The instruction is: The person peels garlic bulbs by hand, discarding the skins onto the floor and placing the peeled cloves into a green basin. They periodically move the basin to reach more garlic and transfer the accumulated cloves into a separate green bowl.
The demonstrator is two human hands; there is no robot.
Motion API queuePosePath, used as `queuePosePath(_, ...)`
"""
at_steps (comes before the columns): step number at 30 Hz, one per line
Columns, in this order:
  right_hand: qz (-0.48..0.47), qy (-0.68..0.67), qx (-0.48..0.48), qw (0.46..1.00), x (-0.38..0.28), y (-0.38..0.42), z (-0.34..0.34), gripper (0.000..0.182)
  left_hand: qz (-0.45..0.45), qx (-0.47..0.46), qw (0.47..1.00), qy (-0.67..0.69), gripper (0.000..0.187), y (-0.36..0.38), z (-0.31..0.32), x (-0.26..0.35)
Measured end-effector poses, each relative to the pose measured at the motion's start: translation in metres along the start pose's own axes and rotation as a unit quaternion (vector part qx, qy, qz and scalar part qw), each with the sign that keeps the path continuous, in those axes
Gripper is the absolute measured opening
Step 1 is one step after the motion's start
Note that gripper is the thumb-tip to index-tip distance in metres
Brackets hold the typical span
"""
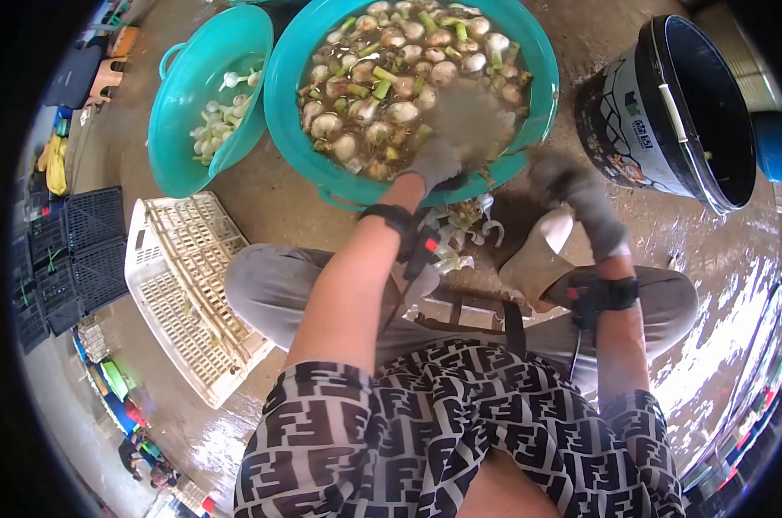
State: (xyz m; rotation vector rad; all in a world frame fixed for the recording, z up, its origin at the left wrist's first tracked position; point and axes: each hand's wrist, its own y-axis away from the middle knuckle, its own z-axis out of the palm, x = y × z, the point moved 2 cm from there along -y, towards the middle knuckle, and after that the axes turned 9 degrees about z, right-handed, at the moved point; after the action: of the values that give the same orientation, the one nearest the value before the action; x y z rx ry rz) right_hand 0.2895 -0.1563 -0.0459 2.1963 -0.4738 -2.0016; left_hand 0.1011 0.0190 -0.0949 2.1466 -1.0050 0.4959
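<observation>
A large green tub (pixel 280 95) in front of me holds brown water crowded with white bulbs (pixel 403 112) and short cut green stalks. My left hand (pixel 436 164), in a grey glove, reaches over the tub's near rim, its fingers lost in a grey-brown blur above the water. Outside the rim to the right is my right hand (pixel 585 198), also gloved, above my foot and smeared by motion. Pale peelings (pixel 464 229) lie on the floor below the rim. Peeled white bulbs (pixel 218 128) rest in a smaller green basin (pixel 170 129) to the left.
At the right stands a black bucket (pixel 620 129) with a wire handle, a blue container (pixel 778 147) beside it. White plastic crates (pixel 192 285) sit by my left knee, with black crates (pixel 93 237) farther left. The brown floor (pixel 719 285) is wet and shiny on the right.
</observation>
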Motion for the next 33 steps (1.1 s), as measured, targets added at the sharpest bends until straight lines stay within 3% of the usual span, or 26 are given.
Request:
queuePosePath(1,0.075,0.197,0.066,0.975,0.019,-0.009,0.029,0.036,-0.007,0.041,0.995,0.088,0.052,0.003,0.005,-0.013)
queuePosePath(3,0.091,0.303,0.138,0.938,-0.001,-0.014,0.062,0.035,0.01,0.069,0.991,0.113,0.056,0.02,0.0,-0.011)
queuePosePath(4,0.127,0.189,0.121,0.966,0.0,-0.021,0.071,0.035,0.019,0.086,0.988,0.126,0.058,0.031,-0.004,-0.006)
queuePosePath(6,0.19,-0.043,0.08,0.978,0.007,-0.038,0.089,0.034,0.147,0.217,0.958,0.113,0.062,0.06,-0.013,0.021)
queuePosePath(7,0.175,-0.073,0.102,0.976,0.006,-0.043,0.096,0.032,0.211,0.281,0.93,0.104,0.064,0.072,-0.017,0.033)
queuePosePath(10,0.117,-0.151,0.125,0.973,-0.005,-0.044,0.107,0.027,0.15,0.237,0.95,0.14,0.066,0.09,-0.019,0.043)
queuePosePath(13,0.042,-0.191,0.08,0.977,-0.024,-0.031,0.107,0.02,0.284,0.304,0.904,0.095,0.065,0.1,-0.014,0.039)
queuePosePath(15,0.013,-0.194,0.065,0.979,-0.022,-0.026,0.107,0.018,0.254,0.284,0.915,0.133,0.067,0.102,-0.005,0.034)
queuePosePath(18,0.07,-0.141,0.026,0.987,-0.043,-0.011,0.103,0.017,0.201,0.239,0.928,0.205,0.067,0.106,-0.01,0.038)
queuePosePath(19,-0.032,-0.023,0.046,0.998,-0.04,-0.012,0.099,0.017,0.182,0.221,0.93,0.232,0.067,0.108,-0.012,0.039)
queuePosePath(21,-0.231,0.212,0.083,0.946,-0.027,-0.015,0.092,0.016,0.15,0.187,0.921,0.307,0.061,0.109,-0.012,0.036)
queuePosePath(22,-0.141,0.139,0.078,0.977,-0.03,-0.014,0.092,0.016,0.134,0.17,0.914,0.343,0.058,0.109,-0.011,0.034)
queuePosePath(23,-0.049,0.063,0.072,0.994,-0.039,-0.011,0.094,0.016,0.12,0.15,0.859,0.475,0.053,0.105,-0.006,0.025)
queuePosePath(25,0.058,0.003,0.081,0.995,-0.037,-0.009,0.098,0.017,0.083,0.101,0.693,0.709,0.046,0.099,0.003,0.015)
queuePosePath(28,0.073,0.047,0.123,0.989,-0.024,-0.013,0.1,0.018,0.027,0.133,0.57,0.81,0.041,0.099,0.004,0.035)
queuePosePath(30,0.05,0.059,0.143,0.987,-0.024,-0.012,0.102,0.019,0.113,0.169,0.657,0.726,0.041,0.099,0.003,0.033)
queuePosePath(31,0.059,-0.026,0.121,0.991,-0.021,-0.013,0.103,0.02,0.152,0.185,0.694,0.679,0.041,0.099,0.006,0.031)
queuePosePath(33,0.079,-0.196,0.074,0.975,-0.015,-0.012,0.106,0.023,0.126,0.256,0.777,0.562,0.043,0.091,0.019,0.023)
